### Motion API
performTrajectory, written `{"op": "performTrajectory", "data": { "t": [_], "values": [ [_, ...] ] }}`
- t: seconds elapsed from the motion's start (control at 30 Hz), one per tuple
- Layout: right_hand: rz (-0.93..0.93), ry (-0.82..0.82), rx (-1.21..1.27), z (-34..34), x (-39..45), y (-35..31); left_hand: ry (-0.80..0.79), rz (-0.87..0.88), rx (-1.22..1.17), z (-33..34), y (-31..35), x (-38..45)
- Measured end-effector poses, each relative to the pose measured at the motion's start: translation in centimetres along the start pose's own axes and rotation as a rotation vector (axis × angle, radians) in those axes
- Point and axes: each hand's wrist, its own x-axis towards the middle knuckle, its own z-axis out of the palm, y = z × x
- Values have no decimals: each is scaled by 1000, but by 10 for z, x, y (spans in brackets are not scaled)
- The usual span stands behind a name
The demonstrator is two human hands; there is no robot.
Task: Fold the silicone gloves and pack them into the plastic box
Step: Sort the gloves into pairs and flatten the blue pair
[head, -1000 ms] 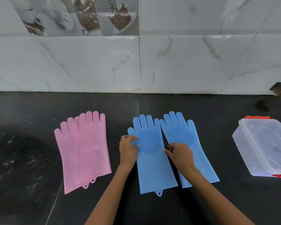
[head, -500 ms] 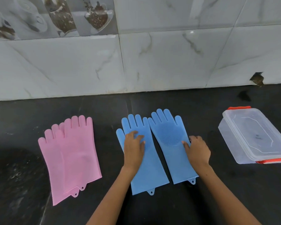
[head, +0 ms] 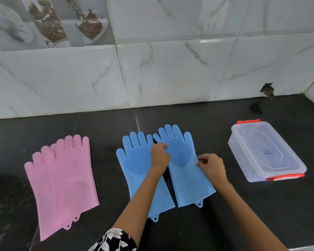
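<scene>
Since half a second before, both hands had been shifted onto the right blue glove (head: pixel 186 171), which lay cuff-near, fingers toward the wall; its thumb side was pinched by the left hand (head: pixel 159 156), its outer edge by the right hand (head: pixel 211 164). Well right stood the box (head: pixel 265 151), lid on.
</scene>
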Motion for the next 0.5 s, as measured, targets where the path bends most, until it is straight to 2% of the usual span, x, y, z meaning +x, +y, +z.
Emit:
{"op": "performTrajectory", "data": {
  "t": [0.1,0.23,0.5],
  "values": [
    [-42,-24,58,-9,4,-13,-2,-15,-92,-19,4,3],
    [-92,-74,179,-19,3,-40,44,72,-153,-61,7,0],
    [-177,-216,448,21,-29,-106,186,178,-96,-168,-37,-25]
  ]
}}
